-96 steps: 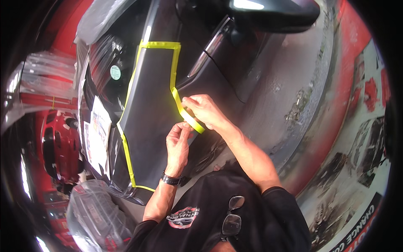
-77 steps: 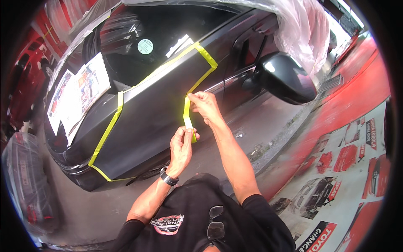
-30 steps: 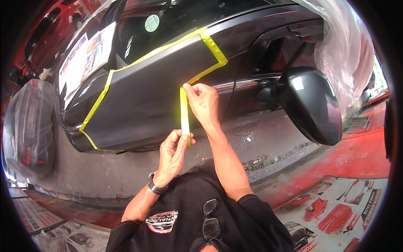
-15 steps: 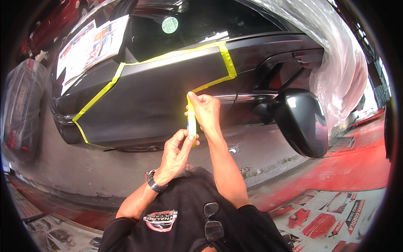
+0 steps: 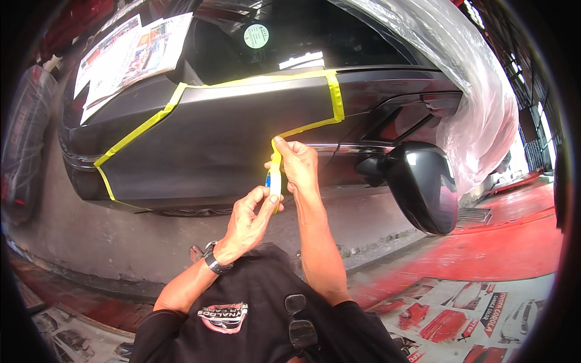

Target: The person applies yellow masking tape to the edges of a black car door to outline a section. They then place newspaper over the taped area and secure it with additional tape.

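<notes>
My left hand point(image 5: 247, 219) grips a roll of yellow masking tape point(image 5: 275, 185), thumb pressed on its near side; a bit of blue core shows. The fingers of my right hand point(image 5: 299, 166) pinch the strip coming off the roll, close to the car body. From there the yellow tape line point(image 5: 311, 126) runs to a corner at the right. Tape also borders the top and left of the dark matte panel point(image 5: 206, 142) and part of its lower left. The far side of the roll and some right fingers are hidden.
A black side mirror point(image 5: 422, 187) juts out on the right. Clear plastic sheeting point(image 5: 478, 115) drapes the car's right end. Newspaper sheets point(image 5: 136, 63) lie on the left end. Another plastic-wrapped car point(image 5: 27, 142) stands far left. Printed sheets point(image 5: 448, 314) cover the red floor.
The view has shifted slightly, so the car and mirror sit a little differently. Both hands keep their hold on the tape, and more of the roll's blue core shows.
</notes>
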`<state>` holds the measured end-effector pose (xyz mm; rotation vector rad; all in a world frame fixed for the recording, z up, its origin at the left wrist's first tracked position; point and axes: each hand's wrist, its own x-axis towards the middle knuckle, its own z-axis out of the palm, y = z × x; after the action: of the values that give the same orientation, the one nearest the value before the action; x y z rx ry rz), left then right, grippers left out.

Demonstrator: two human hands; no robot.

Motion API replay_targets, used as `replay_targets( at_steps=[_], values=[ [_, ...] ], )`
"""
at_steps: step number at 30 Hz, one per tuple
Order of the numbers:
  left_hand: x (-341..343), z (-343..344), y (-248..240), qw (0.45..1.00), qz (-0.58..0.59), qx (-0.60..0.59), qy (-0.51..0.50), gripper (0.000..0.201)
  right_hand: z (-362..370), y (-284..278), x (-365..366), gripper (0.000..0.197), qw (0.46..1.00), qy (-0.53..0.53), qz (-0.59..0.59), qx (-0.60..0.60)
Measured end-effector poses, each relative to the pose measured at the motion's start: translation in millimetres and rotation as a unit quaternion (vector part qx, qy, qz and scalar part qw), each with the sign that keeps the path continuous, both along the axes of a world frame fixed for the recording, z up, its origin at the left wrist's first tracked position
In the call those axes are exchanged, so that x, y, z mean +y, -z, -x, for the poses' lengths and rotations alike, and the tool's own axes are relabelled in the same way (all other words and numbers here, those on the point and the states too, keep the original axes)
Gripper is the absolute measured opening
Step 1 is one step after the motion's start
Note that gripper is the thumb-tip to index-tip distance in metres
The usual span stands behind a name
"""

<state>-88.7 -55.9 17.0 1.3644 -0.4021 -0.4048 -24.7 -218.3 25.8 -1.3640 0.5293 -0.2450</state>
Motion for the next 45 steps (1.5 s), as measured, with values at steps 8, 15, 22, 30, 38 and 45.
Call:
replay_targets(
  at_steps=[8, 15, 22, 30, 38, 45],
  values=[
    [1.0, 4.7, -9.3, 0.999, -0.028, -0.04, 0.011, 0.024, 1.5, -9.9, 1.8, 0.034, 0.999, -0.014, -0.002, 0.045],
    [-7.4, 1.9, -12.9, 0.996, -0.006, -0.093, 0.001, 0.018, 2.8, -18.4, -3.1, 0.032, 0.996, -0.03, -0.061, 0.049],
    [-5.9, -1.0, -11.0, 0.997, -0.017, -0.072, 0.024, 0.02, 1.6, -14.9, -2.2, 0.028, 0.999, -0.009, -0.011, 0.042],
    [-1.0, -3.1, -9.1, 0.998, -0.023, -0.06, 0.014, 0.02, 0.0, -14.1, 1.7, 0.029, 0.998, -0.002, 0.065, 0.025],
    [2.9, -5.0, -9.5, 0.997, -0.031, -0.067, 0.015, 0.021, 0.6, -9.0, 1.2, 0.029, 0.989, 0.004, 0.148, 0.006],
    [3.2, -7.1, -11.3, 0.996, -0.032, -0.077, 0.017, 0.021, -0.7, -2.9, -5.9, 0.031, 0.961, 0.002, 0.278, -0.003]
  ],
)
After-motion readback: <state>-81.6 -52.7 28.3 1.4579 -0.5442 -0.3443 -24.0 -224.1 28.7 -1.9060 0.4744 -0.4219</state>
